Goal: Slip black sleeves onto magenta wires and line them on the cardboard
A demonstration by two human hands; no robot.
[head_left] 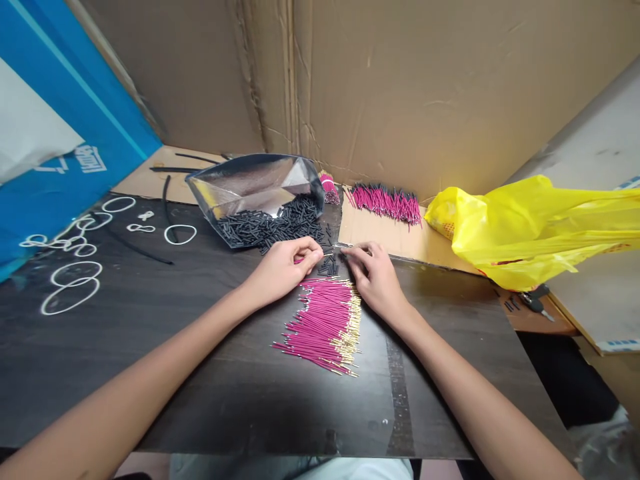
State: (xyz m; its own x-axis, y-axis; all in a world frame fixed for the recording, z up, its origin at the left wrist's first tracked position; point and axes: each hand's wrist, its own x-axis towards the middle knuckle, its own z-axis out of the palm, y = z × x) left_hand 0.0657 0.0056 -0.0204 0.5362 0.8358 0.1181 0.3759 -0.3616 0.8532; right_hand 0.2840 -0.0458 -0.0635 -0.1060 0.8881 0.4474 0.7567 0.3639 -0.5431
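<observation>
My left hand (285,267) is closed in a pinch on a pink wire whose metal tip points right. My right hand (373,277) faces it, fingers pinched on a small black sleeve near that tip. Both hands hover just beyond a pile of pink wires with gold tips (325,323) on the dark table (200,373). A silver foil bag (250,187) lies open behind my left hand, with black sleeves (275,223) spilling from it.
Finished pink wires with black ends (385,202) lie by the cardboard wall, a small bundle (329,188) beside them. A yellow plastic bag (530,227) sits at right, keys (535,303) below it. White rubber bands (75,280) are scattered at left.
</observation>
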